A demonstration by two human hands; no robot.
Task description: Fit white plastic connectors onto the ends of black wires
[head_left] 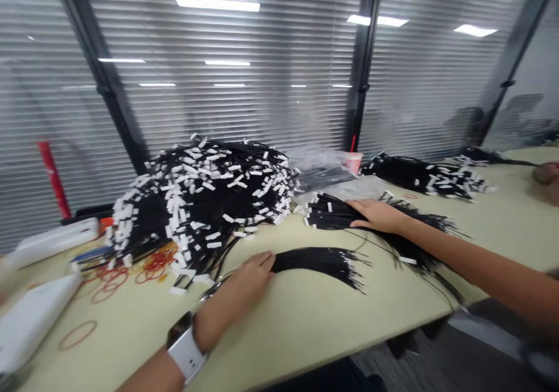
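My left hand (pixel 252 272), with a white-banded watch on its wrist, is closed round a bundle of black cables (pixel 318 261). The bundle lies on the table, and its thin loose ends fan out to the right. My right hand (pixel 378 214) rests palm down, fingers stretched out, on a second pile of black cables (pixel 332 212) with white connectors at the left end. Beyond my left hand rises a large heap of black cables (pixel 231 191) with many white connectors.
Red rubber bands (pixel 159 262) are scattered at the left beside white boxes (pixel 39 316). Clear plastic bags (pixel 321 170) and a cup with a red straw (pixel 351 162) stand behind. Farther right lie more cables (pixel 419 173); another person's hand (pixel 548 173) shows at the edge.
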